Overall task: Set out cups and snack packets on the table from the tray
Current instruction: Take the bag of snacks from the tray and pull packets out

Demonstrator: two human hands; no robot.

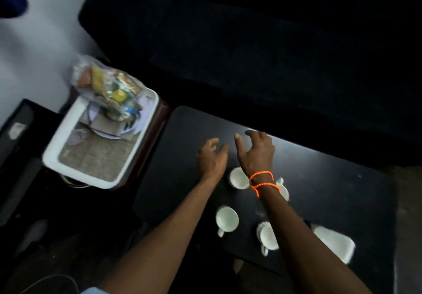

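Note:
Several white cups stand on the black table [319, 179]: one [237, 178] just below my right wrist, one [227, 219] nearer me, another [267, 236] partly under my right forearm, and one [283, 191] mostly hidden behind the wrist. My left hand [211, 156] and my right hand [255, 152] hover side by side over the table's far part, fingers spread, both empty. The white tray [68, 149] sits to the left on a dark red stand. A heap of clear snack packets [107, 83] lies at its far end.
A white rectangular dish [333, 243] sits on the table at the right. A dark sofa [251, 42] runs behind the table. A black unit [18, 133] stands left of the tray. Orange bands ring my right wrist.

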